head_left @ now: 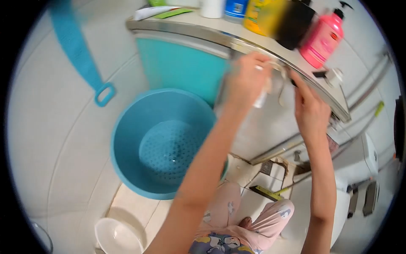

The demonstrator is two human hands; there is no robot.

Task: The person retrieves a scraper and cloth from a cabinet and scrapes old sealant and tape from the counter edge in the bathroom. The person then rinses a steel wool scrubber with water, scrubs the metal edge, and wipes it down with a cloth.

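Observation:
My left hand (249, 78) is raised in front of the cabinet edge, its fingers closed and blurred. A thin pale strip (282, 86) loops out beside these fingers, and a small white piece (261, 99) shows below them; what they are I cannot make out. To the right, my right hand (312, 108) is closed with its index finger pointing up along the counter's edge. A small dark thing shows by that fingertip, mostly hidden. Below and left of my hands stands a large blue basin (122, 165) with a dimpled bottom and a little water.
Along the counter (198, 21) stand a pink pump bottle (323, 40), a yellow package (258, 19), a black container (294, 25) and a blue-labelled bottle (234, 9). A blue strap (78, 51) hangs left. A white bowl (118, 237), a green squeegee (266, 193) and a toilet (313, 207) are lower down.

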